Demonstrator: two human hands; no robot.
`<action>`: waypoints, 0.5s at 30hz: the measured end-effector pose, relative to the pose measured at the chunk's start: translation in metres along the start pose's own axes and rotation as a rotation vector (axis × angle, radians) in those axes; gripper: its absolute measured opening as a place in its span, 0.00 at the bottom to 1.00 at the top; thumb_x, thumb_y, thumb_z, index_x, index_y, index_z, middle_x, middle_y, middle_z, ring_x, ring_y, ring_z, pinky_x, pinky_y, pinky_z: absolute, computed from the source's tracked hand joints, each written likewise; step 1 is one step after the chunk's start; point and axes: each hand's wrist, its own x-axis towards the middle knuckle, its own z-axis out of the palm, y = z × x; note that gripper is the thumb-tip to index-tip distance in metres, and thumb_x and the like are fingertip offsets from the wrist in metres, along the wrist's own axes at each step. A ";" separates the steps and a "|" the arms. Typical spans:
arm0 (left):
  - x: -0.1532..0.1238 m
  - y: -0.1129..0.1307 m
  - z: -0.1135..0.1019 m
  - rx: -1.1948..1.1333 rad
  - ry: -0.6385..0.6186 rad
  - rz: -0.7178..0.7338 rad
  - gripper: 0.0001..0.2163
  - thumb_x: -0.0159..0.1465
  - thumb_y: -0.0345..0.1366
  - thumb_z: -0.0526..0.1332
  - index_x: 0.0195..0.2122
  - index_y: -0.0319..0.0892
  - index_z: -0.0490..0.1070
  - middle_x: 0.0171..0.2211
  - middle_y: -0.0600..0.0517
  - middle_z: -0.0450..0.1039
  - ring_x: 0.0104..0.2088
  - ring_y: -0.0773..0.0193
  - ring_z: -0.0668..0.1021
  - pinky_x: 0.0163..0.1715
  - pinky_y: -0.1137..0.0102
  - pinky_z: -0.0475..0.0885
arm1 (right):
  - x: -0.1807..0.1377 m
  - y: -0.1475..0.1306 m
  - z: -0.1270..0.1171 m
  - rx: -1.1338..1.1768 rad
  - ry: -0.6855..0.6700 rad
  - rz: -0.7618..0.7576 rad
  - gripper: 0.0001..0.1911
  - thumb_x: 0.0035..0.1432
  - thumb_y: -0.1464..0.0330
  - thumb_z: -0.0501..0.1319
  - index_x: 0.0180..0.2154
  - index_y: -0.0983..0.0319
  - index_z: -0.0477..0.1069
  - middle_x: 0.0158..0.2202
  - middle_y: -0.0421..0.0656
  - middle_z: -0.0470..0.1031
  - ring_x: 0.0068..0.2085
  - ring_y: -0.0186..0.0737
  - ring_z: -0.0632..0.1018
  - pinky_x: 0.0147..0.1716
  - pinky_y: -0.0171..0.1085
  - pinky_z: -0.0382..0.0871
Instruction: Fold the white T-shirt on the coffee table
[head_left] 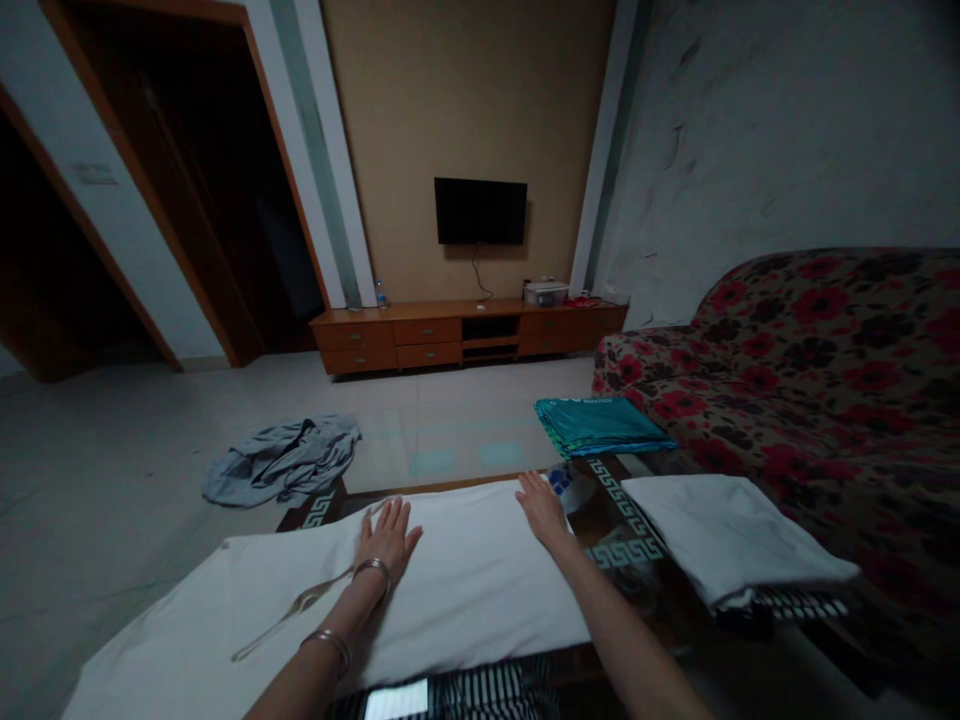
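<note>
A white cloth (465, 570) lies spread across the low table, its left part reaching past the table's edge. My left hand (386, 538) rests flat on it with fingers apart, two silver bangles on that arm. Near the cloth's far right corner, my right hand (541, 508) lies flat with its fingers stretched out. A beige strap or ribbon (304, 603) lies on the cloth beside my left wrist. Black-and-white striped fabric (487, 692) shows under the cloth's near edge. Neither hand grips anything.
A folded white cloth (739, 530) lies on the right, and a teal folded stack (600, 425) at the table's far right. Grey crumpled fabric (289, 460) is at the far left. A floral sofa (810, 360) stands to the right; a TV cabinet (427, 335) is ahead.
</note>
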 end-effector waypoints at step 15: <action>0.023 0.054 -0.028 0.002 0.112 0.108 0.20 0.67 0.29 0.45 0.55 0.38 0.67 0.65 0.38 0.54 0.66 0.47 0.54 0.59 0.42 0.48 | -0.167 -0.047 -0.111 -0.276 -0.103 0.675 0.16 0.57 0.62 0.62 0.44 0.65 0.72 0.46 0.56 0.73 0.49 0.52 0.74 0.43 0.43 0.66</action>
